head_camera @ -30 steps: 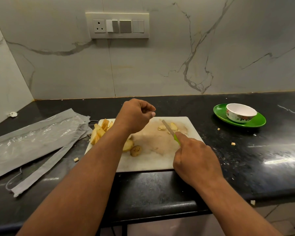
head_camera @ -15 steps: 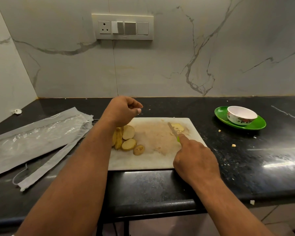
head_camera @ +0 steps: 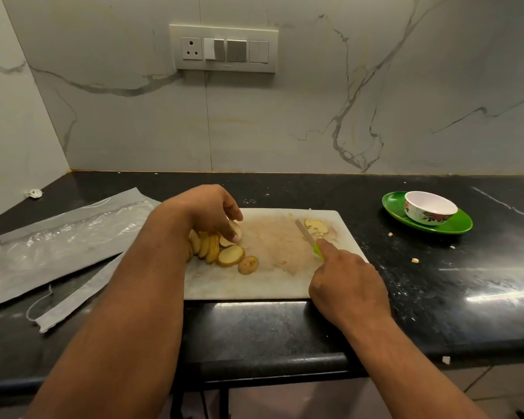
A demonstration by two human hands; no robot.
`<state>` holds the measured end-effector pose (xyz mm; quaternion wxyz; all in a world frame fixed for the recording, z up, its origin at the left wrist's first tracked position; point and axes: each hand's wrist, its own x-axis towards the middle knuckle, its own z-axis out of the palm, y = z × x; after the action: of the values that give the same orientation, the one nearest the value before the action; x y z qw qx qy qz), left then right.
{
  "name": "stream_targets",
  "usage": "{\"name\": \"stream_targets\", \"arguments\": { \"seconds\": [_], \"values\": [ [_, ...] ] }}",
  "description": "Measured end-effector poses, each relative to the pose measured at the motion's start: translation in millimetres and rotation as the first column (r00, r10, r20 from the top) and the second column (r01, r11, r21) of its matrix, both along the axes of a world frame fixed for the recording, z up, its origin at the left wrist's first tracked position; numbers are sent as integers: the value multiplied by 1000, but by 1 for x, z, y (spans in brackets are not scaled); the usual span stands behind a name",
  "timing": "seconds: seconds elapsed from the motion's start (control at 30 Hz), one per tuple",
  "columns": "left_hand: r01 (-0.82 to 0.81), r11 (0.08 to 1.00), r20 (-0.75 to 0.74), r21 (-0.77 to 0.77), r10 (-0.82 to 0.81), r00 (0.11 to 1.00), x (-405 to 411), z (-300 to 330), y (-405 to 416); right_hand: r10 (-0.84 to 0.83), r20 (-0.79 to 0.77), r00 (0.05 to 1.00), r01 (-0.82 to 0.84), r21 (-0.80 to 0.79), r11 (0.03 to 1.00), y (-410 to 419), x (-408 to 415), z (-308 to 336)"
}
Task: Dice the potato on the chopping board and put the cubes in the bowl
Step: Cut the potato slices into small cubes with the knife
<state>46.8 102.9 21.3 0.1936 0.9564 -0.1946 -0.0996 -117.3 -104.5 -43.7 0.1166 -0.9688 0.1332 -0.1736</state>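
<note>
A white chopping board lies on the black counter. Several round potato slices are heaped at its left side, and a few small cut pieces lie at its far right. My left hand is down over the slice heap, fingers curled onto the slices. My right hand grips a green-handled knife, forefinger along its back, blade flat on the board beside the cut pieces. The white flowered bowl stands on a green plate to the right, apart from both hands.
A crumpled clear-and-grey plastic bag lies left of the board. Stray potato bits dot the counter between board and plate. The counter's front edge runs just below the board. A marble wall with a switch panel stands behind.
My left hand, raised above the board a second ago, has come down onto the potato slices. The right hand and knife have stayed in place.
</note>
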Motion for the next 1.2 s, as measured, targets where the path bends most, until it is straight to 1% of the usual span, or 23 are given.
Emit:
{"name": "stream_targets", "arguments": {
  "seconds": [0.07, 0.17, 0.3, 0.4, 0.53, 0.6, 0.67, 0.77, 0.87, 0.97, 1.13, 1.2],
  "values": [
    [8, 997, -4, 71, -8, 1000, -1, -1, -3, 1, -3, 1000, -1, 3, 1000, 0, 1, -1],
    [12, 999, 9, 52, -12, 1000, 0, -3, -5, -10, -1, 1000, 10, -11, 1000, -1, 1, -1],
    [15, 998, 67, -64, -11, 998, 1, -5, -6, -60, -5, 998, 60, 27, 998, -1, 1, 1],
    [24, 984, 125, -177, -1, 992, 0, -4, -9, -52, 6, 999, 51, 23, 998, -2, 1, 0],
    [17, 963, 188, -271, 35, 982, -4, -3, -20, -45, 9, 999, 44, 37, 998, -3, 2, -1],
    [23, 968, 231, -249, 36, 972, -5, -3, -24, -42, 13, 999, 41, 40, 998, -4, 2, -2],
    [9, 984, 258, -179, 38, 965, -5, -2, -22, -37, 22, 999, 36, 38, 999, -4, 2, -3],
    [-36, 995, 260, -89, 58, 964, -1, 0, -13, -29, 33, 999, 28, 21, 999, -4, 1, -5],
    [-51, 997, 258, -57, 64, 964, -1, 0, -11, -20, 35, 999, 19, 20, 1000, -4, 1, -5],
    [-24, 997, 279, -79, 46, 959, -4, -1, -17, -13, 46, 999, 12, 19, 1000, -5, 1, -5],
    [36, 983, 430, -179, 46, 902, -7, -1, -28, -11, 50, 999, 9, 32, 999, -6, 1, -6],
    [47, 982, 462, -182, 43, 886, -7, -2, -33, -9, 44, 999, 7, 43, 999, -6, 2, -6]
  ]
}}
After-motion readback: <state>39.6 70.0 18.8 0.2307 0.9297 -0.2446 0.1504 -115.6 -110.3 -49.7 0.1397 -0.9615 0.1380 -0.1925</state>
